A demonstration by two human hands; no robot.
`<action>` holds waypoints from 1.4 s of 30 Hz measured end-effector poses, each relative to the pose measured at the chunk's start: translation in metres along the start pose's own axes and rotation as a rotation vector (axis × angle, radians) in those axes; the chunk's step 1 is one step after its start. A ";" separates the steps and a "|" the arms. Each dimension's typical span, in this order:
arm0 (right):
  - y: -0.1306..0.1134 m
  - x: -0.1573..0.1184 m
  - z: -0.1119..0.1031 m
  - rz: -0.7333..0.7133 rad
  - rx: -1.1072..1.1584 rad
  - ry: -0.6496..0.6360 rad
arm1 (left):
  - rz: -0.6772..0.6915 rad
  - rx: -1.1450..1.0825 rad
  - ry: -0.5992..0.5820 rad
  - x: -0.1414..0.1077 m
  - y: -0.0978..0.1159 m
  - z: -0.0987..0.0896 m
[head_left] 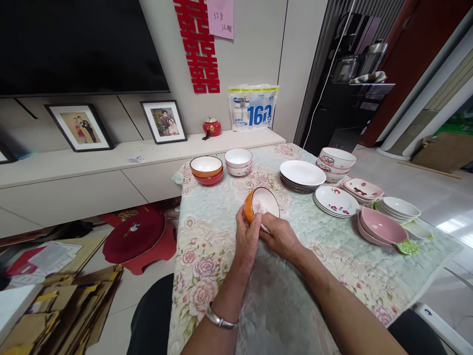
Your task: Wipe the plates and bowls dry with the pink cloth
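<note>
An orange bowl with a white inside (pixel 271 201) is tilted up above the table, its opening turned to the right. My left hand (pixel 247 235) grips its left and lower side. A pale tissue or cloth (pixel 258 207) lies against the inside of the bowl, and my right hand (pixel 279 235) presses it at the lower rim with fingers closed. Behind the bowl, to the left, stand an orange bowl stacked on a red one (pixel 207 180) and a stack of white bowls with red rims (pixel 239 170).
On the right side of the floral tablecloth (pixel 207 266) stand white plates (pixel 302 173), flower-patterned plates (pixel 336 201), rimmed bowls (pixel 337 158), pink dishes (pixel 384 224) and small white dishes (pixel 401 207). A red stool (pixel 135 234) is left of the table.
</note>
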State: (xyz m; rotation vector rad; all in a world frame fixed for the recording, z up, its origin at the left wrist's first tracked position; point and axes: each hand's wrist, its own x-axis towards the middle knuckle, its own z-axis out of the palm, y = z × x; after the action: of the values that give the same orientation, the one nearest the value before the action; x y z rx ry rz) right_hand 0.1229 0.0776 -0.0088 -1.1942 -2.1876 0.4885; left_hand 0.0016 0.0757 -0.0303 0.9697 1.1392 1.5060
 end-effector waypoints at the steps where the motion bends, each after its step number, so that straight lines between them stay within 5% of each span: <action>1: 0.001 0.000 0.001 0.005 0.006 0.013 | -0.001 -0.004 0.000 0.000 0.000 0.000; 42: 0.001 -0.001 0.005 0.002 -0.040 0.026 | -0.021 0.112 0.028 0.001 0.005 0.001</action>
State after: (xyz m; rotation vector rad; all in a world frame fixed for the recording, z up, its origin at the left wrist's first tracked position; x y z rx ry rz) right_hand 0.1205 0.0770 -0.0133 -1.2175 -2.1835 0.4289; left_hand 0.0007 0.0767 -0.0255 1.0121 1.2616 1.4560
